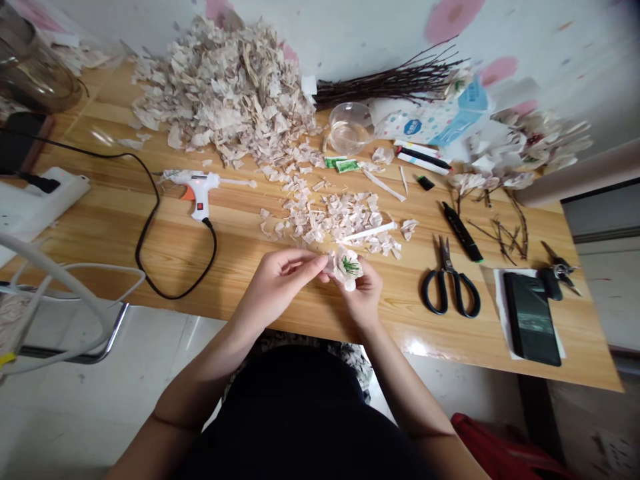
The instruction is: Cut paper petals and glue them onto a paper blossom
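Both my hands are at the table's front edge, holding a small white paper flower [346, 268] with a green centre. My right hand [364, 298] grips it from below. The fingertips of my left hand [279, 285] pinch its left side. Just beyond my hands lies a scatter of small pale petals [330, 217] on the wooden table [480, 340], with a white glue stick [370, 232] on top of them. A white hot glue gun [197, 190] lies to the left, its black cord [155, 227] looping across the wood.
A large heap of pale paper petals [225, 93] and a bundle of dark twigs [390, 83] stand at the back. Black-handled scissors [450, 280], a black marker [463, 232], and a phone [533, 319] on white paper lie to the right.
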### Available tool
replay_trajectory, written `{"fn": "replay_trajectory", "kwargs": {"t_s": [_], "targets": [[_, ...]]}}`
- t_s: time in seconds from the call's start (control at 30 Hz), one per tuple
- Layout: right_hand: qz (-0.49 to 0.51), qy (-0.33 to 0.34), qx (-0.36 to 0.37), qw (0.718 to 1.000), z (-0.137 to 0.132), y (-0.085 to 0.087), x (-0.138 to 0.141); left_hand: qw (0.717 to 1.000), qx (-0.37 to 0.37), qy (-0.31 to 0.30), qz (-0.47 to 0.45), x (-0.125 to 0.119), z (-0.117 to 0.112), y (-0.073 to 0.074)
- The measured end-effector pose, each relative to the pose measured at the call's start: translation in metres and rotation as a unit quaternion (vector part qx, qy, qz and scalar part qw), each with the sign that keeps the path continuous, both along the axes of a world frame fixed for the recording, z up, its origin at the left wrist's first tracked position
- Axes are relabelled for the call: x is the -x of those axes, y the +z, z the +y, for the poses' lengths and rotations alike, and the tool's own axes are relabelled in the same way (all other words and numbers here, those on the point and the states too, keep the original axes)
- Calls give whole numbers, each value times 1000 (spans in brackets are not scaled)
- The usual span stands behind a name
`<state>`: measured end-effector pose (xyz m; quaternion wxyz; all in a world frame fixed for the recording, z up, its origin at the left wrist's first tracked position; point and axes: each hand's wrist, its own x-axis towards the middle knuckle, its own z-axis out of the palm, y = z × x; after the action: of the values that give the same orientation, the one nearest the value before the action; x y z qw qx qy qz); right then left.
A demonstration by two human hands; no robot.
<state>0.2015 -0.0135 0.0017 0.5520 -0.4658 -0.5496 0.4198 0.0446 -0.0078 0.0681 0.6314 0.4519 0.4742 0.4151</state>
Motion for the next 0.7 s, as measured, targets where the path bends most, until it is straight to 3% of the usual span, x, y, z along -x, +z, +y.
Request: {"fn": "replay_trajectory", "kwargs": {"t_s": [0.7], "targets": [[9, -5, -1, 1000, -2, -6, -1, 1000, 5, 23, 7, 0, 0, -2]]}}
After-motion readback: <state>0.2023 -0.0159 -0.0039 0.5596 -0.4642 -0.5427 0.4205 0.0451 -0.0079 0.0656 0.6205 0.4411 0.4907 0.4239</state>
